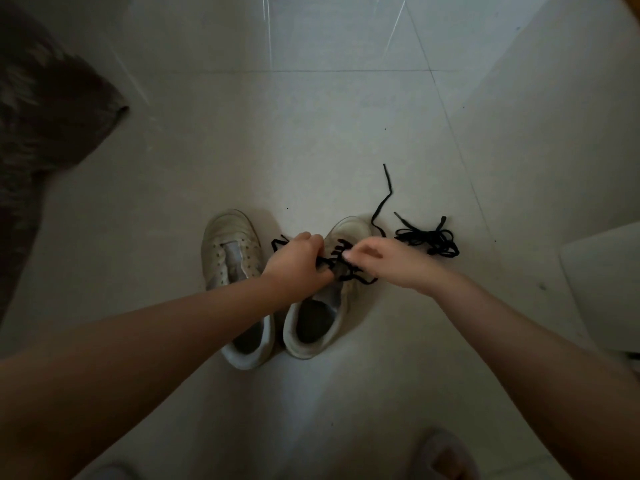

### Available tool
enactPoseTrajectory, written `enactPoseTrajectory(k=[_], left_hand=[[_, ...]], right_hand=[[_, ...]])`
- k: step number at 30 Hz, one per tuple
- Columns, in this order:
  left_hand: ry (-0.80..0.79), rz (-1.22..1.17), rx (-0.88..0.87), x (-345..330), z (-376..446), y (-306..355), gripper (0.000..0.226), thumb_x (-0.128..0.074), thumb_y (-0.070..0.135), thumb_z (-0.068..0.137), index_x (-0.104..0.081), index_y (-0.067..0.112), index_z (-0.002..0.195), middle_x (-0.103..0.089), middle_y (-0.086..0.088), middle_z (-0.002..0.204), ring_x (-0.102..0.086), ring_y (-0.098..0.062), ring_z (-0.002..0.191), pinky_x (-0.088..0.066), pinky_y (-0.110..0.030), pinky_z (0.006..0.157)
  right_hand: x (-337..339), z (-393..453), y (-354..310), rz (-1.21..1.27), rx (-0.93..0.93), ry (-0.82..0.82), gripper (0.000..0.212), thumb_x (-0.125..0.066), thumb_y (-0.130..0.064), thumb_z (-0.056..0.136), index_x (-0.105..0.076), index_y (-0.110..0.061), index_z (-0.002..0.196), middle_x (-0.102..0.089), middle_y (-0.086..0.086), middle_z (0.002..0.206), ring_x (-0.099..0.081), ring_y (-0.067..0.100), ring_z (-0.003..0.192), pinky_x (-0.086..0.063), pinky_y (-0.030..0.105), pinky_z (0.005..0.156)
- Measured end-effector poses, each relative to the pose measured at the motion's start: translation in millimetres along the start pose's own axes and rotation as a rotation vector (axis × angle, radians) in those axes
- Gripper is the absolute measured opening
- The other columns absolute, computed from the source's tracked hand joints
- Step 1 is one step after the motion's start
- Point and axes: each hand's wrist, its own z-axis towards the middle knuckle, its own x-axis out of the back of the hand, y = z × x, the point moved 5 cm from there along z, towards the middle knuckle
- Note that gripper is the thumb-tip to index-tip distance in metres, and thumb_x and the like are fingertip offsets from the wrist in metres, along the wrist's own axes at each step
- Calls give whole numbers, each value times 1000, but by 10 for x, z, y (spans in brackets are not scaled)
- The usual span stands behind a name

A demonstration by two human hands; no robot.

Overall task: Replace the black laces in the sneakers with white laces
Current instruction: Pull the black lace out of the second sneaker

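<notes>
Left hand (pixel 298 259) curled round the black lace (pixel 337 263) over the right sneaker's (pixel 322 306) eyelets, right hand (pixel 384 261) pinching the same lace just beside it, both hands low over the shoe's tongue. Near edge of the floor (pixel 311 150): one slippered foot (pixel 446 455), blurry. Two white sneakers side by side, touching at the heels. Left sneaker (pixel 230 258) already bare, eyelets empty. Right one partly unlaced, loose end trailing off past the toe. One pulled-out black lace (pixel 429 239) bunched on the tiles just right of the shoes. So two black laces, one out, one about halfway. No white laces visible anywhere. Judgement: removal roughly three quarters done, all relacing left. Far left, dark fuzzy shape, can't tell what
</notes>
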Motion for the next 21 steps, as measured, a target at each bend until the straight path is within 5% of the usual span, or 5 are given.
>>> enactPoseTrajectory(k=[5, 10, 12, 18, 21], left_hand=[[5, 0, 1, 4, 1, 2, 20, -61, 32, 82, -49, 16, 86, -49, -2, 89, -50, -21, 78, -40, -30, 64], [41, -14, 34, 47, -5, -48, 17, -62, 25, 83, -53, 13, 90, -51, -3, 93, -51, -20, 80, -37, -28, 63], [44, -5, 35, 56, 0, -55, 18, -61, 25, 83, -54, 13, 93, -51, -3, 93, -50, -19, 79, -37, -27, 63], [5, 13, 10, 31, 37, -99, 37, -70, 46, 77, -50, 18, 90, -48, 2, 91, -50, -17, 81, -39, -29, 64], [13, -4, 9, 38, 36, -115, 40, -71, 50, 74, -50, 19, 88, -48, 4, 89, -51, -15, 80, -41, -29, 65]], right_hand=[[16, 71, -224, -205, 247, 130, 5, -63, -22, 89, -64, -22, 84, -54, -13, 69, -48, 0, 64, -37, 19, 62], [85, 13, 8, 1004, -5, 143, 16, -45, -8, 94, -55, -15, 82, -56, -4, 70, -43, 7, 61, -24, 21, 53], [67, -11, 93, 1180, -104, 155, 19, -38, -7, 90, -49, -13, 76, -51, 0, 63, -40, 11, 56, -20, 24, 52], [55, -37, -82, 55, -61, 93, 30, -54, -44, 91, -72, -22, 83, -68, -12, 76, -59, 2, 76, -40, 21, 68], [79, -29, -251, -66, 149, 157, 21, -58, -35, 91, -73, -23, 82, -67, -10, 80, -59, -3, 76, -43, 18, 71]])
